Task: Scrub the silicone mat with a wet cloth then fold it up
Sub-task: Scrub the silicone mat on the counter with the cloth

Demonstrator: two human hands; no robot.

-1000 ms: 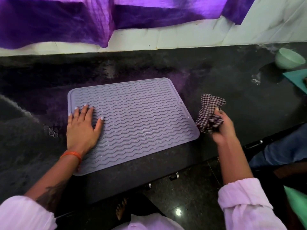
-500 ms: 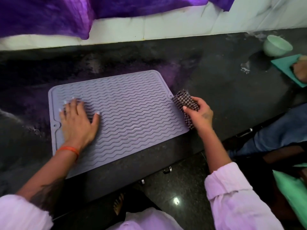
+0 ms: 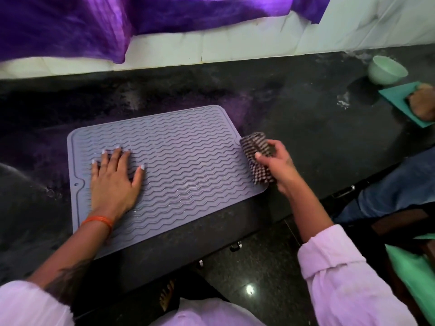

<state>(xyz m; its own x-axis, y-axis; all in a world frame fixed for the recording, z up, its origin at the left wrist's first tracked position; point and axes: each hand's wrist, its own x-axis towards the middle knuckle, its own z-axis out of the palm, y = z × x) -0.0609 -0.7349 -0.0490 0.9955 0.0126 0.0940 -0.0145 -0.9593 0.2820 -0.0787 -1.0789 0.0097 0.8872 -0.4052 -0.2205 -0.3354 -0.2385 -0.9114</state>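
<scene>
nearest the camera are two pale pink sleeves [image 3: 348, 274], rolled back along the forearms. the left wrist wears an orange band [image 3: 98, 221]. the left hand [image 3: 113, 182] lies flat on the mat [image 3: 188, 175], fingers straight and spread, palm down on its left part, holding nothing. the mat is a grey-lilac sheet with wavy ridges, spread flat on the dark table [image 3: 306, 128], its near edge close to the table's front edge; a small hole [image 3: 75, 184] shows at its left rim. the two hands are well apart, one at each side of the mat. the right hand [image 3: 277, 165] grips a bunched checked cloth [image 3: 257, 156], fingers and thumb curled round it, at the mat's right edge; the cloth lies over that edge near the far right corner. farther right on the table, another person's hand [image 3: 421, 102] rests on a teal sheet [image 3: 400, 100], and just beyond it stands a pale green bowl [image 3: 387, 70]. at the back, a white wall [image 3: 235, 45] runs along the table, with purple fabric [image 3: 70, 27] hanging over it.
</scene>
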